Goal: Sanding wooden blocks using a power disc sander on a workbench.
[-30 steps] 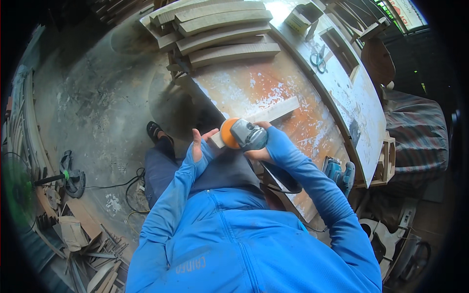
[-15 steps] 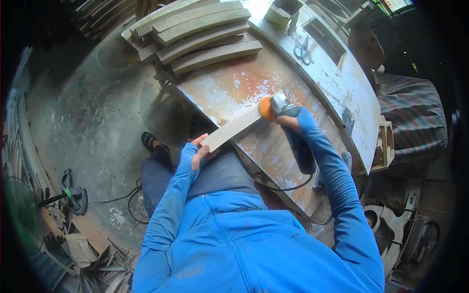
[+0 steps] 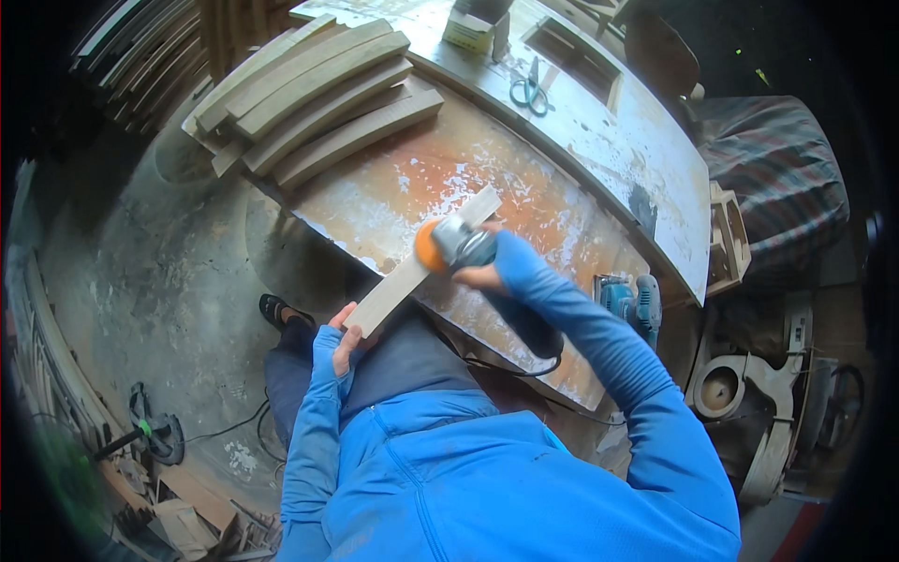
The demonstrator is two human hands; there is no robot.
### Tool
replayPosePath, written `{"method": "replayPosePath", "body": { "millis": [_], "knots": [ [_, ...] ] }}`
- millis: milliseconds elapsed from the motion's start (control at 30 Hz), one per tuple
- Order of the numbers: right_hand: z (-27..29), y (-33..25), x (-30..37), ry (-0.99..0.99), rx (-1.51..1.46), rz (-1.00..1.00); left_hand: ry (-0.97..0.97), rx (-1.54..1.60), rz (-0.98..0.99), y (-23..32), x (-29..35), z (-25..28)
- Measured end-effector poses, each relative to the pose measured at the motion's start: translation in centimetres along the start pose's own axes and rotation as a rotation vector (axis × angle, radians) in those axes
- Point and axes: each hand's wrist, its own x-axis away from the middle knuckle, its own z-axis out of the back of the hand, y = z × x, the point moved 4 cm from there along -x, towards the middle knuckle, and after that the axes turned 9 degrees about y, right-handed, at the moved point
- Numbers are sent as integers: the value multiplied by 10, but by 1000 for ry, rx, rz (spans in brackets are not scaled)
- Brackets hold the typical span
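Your right hand [image 3: 496, 264] has drawn its gripped sander [image 3: 456, 240] down the wooden strip [image 3: 386, 298], now working mid-length; left hand [image 3: 344, 343] holds the near end.

stained grey floor [image 3: 169, 300], orange-and-white worktable [image 3: 571, 239] (its top worn patchy), white table [image 3: 609, 159] along its far side, pale light across it, shadow at upper right

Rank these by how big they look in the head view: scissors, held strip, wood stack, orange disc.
1. Wood stack
2. Held strip
Unranked: scissors and orange disc look too alike, and the disc is partly covered.
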Motion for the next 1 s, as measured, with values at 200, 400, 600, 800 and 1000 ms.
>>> {"method": "replayPosePath", "body": {
  "millis": [200,400,600,800,1000],
  "knots": [
    [80,30,-41,200,-157,-128,-17,-12,-5,13,0,-4],
    [85,64,-33,453,-440,-57,-9,77,67,26,5,-2],
    [17,97,35,396,-1347,-131,-152,-150,225,48,3,0],
    [-14,111,106,459,-1730,-199,-259,-205,147,79,-12,-52],
    [-15,118,147,618,-1740,-191,-518,-119,207,85,-90,-176]
  ]
}}
